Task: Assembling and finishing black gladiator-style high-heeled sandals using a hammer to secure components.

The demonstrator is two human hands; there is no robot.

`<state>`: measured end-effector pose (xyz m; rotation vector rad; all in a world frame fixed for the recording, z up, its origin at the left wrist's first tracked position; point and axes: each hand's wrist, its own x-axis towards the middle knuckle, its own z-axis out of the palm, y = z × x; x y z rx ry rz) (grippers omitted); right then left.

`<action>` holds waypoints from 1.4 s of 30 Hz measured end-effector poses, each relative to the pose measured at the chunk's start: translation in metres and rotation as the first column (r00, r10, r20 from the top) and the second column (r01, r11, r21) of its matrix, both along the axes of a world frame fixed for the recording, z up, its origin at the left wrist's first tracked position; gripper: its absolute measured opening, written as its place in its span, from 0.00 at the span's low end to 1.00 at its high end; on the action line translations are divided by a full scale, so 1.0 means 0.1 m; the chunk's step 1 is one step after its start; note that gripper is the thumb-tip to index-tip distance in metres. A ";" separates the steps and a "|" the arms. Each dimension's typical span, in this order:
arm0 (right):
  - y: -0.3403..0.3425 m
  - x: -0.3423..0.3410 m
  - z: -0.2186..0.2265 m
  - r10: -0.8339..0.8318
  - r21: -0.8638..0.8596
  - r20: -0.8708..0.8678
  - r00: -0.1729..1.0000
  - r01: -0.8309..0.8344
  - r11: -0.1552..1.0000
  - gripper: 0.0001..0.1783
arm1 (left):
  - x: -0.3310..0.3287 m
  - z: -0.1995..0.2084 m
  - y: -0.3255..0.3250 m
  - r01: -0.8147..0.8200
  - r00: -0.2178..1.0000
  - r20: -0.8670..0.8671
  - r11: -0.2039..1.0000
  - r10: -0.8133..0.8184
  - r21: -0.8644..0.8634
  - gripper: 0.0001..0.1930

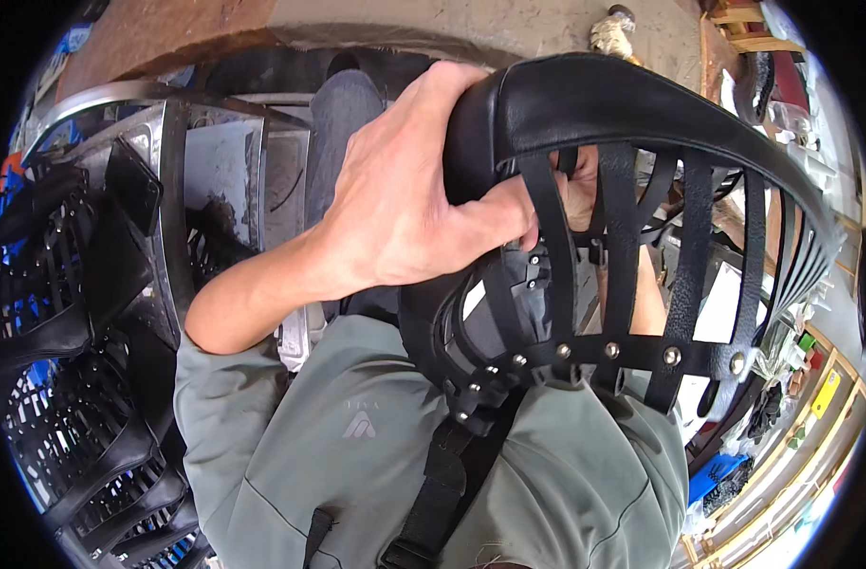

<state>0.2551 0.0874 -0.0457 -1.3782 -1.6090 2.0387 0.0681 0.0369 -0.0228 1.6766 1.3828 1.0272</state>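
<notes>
A black basket of riveted leather straps (625, 237) with a thick padded rim is held up close in front of my chest. My left hand (405, 190) wraps around the padded rim at its left end, the thumb reaching in beside the straps. Behind the straps, my right hand (577, 185) shows only in part, its fingers curled near my left thumb. What those fingers grip is hidden by the straps. Round metal rivets line the band along the basket's lower edge, and small buckles or fittings show inside.
Several similar black strapped pieces (68, 417) are piled at the left. A metal-framed stand (174, 190) stands beside them, with a dark phone-like slab (132, 187) on it. A small bottle-like thing (611, 36) is at the far side. Cluttered shelving (817, 408) runs along the right.
</notes>
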 end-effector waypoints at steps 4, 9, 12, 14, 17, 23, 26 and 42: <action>0.00 0.05 0.04 -0.094 0.048 0.025 0.995 0.093 0.994 0.23 | 0.04 -0.03 0.11 -0.011 0.998 0.065 0.999 0.013 -0.039 0.27; -0.02 0.25 -0.37 -0.248 -0.280 -0.488 0.837 0.120 0.953 0.20 | -0.07 -0.38 0.15 0.067 0.953 0.304 0.968 0.010 -0.241 0.29; 0.30 0.38 -0.52 -0.436 -0.165 -0.446 0.782 0.407 0.898 0.22 | -0.16 -0.85 0.33 0.252 0.527 0.847 0.965 -0.072 -0.075 0.31; 0.37 0.17 -0.82 -0.121 0.131 -0.333 0.935 0.174 0.976 0.34 | -0.30 -1.29 0.34 0.498 0.031 0.989 0.856 0.143 -0.139 0.23; 0.42 -0.21 -0.51 0.294 0.369 -0.407 0.865 -0.139 0.919 0.50 | -0.12 -1.07 0.29 0.195 0.321 0.944 0.981 -0.082 0.019 0.23; 0.16 -0.30 0.34 0.370 0.672 -0.081 0.925 -0.223 0.706 0.37 | -0.17 -0.15 -0.07 0.107 0.559 0.749 0.926 -0.357 0.361 0.25; 0.19 -0.31 0.50 0.519 0.692 0.008 0.855 -0.380 0.614 0.39 | -0.17 -0.21 -0.10 0.144 0.392 0.794 0.883 -0.466 0.447 0.20; -0.09 -0.25 0.97 0.282 0.963 -0.051 0.958 -0.028 0.270 0.33 | -0.44 0.07 -0.06 0.429 0.565 0.821 0.880 -0.087 -0.202 0.33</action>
